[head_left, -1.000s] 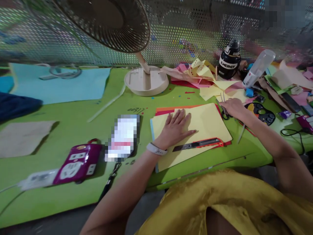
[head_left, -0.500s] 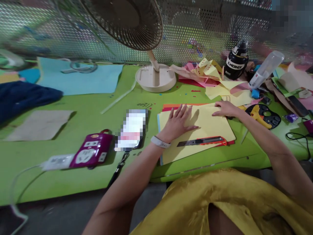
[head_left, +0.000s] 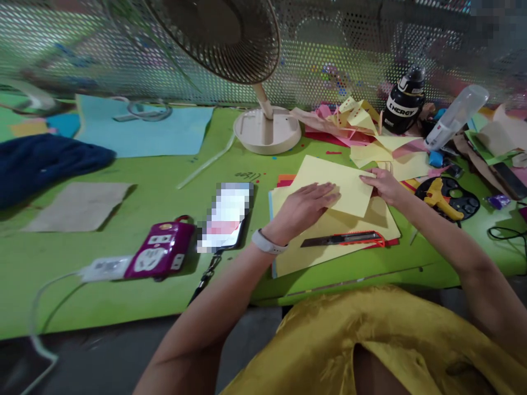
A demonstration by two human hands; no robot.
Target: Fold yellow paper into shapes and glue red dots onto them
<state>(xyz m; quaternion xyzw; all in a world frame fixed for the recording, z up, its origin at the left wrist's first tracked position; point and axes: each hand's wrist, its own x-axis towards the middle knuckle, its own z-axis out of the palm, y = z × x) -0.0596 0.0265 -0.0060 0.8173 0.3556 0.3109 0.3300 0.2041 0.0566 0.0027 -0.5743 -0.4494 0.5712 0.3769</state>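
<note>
**Both hands on a yellow sheet atop the paper stack**

From my station I see the left hand [head_left: 307, 206] spread flat, palm down with fingers released, on the near-left part of a yellow sheet [head_left: 335, 178]; the right hand [head_left: 381, 184] has its fingers closed on that sheet's right-hand edge. The sheet lies askew on a stack of coloured paper [head_left: 313, 258] (yellow uppermost, red and orange edges peeking out at the far left); its right part is raised a little and throws a shadow on the stack. A utility knife [head_left: 343, 240] with a red body lies on the stack, just on the wearer's side of the hands. Everything rests on the green tabletop [head_left: 123, 307]; a phone [head_left: 226, 216] lies just left of the stack; a magenta power strip [head_left: 160, 257] sits further left; a fan base [head_left: 267, 130] stands behind; a black bottle [head_left: 403, 101] is at the far right.
</note>
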